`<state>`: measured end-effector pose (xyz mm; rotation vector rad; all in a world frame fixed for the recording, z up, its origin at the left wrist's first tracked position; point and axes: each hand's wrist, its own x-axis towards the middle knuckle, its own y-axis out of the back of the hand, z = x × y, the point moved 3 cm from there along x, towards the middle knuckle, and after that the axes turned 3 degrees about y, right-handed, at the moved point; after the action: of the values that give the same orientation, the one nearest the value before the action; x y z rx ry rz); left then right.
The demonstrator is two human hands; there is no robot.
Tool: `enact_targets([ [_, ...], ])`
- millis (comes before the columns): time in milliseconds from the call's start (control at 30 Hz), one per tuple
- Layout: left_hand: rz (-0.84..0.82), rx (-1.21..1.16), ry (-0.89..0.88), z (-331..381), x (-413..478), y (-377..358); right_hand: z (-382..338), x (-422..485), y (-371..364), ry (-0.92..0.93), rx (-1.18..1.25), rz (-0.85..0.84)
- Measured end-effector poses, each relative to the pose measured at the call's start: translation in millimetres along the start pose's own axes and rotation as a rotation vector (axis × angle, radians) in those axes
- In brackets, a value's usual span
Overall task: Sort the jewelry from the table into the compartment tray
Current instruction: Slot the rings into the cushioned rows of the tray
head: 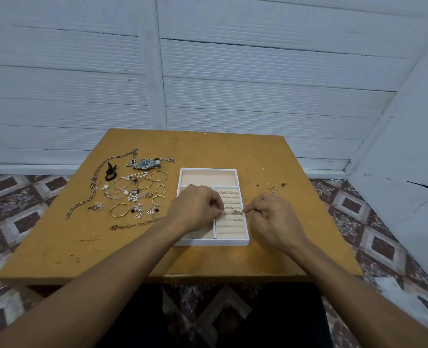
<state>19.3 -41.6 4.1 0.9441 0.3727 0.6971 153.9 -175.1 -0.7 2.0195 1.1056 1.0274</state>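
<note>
Pinching a thin silver ring (222, 216) over the beige rolls of the white compartment tray (207, 169), the left grip (197, 207) hides its left compartments; the right grip (270, 217) curls beside, its hold unclear; a steel watch (146, 164) lies far left on the brown wooden table (207, 259).

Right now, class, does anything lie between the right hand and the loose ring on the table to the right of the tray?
Nothing visible does. The ring lies on bare table just beyond the right hand, apart from the tray. Only small dark specks lie farther off.
</note>
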Motion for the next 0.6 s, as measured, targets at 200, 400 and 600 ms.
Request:
enact_targets([
  [200, 0.030, 0.137, -0.060, 1.6, -4.5, -4.3, 0.9, 0.3, 1.1, -0.008, 0.011, 0.019],
  [400, 0.055, 0.204, -0.127, 2.1, -7.0, -5.3, 0.8, -0.2, 2.4, -0.009, 0.005, 0.030],
  [600, 0.087, 0.266, -0.198, 5.0, -11.7, -7.6, 1.9, -2.5, 2.0, -0.003, -0.020, 0.023],
])
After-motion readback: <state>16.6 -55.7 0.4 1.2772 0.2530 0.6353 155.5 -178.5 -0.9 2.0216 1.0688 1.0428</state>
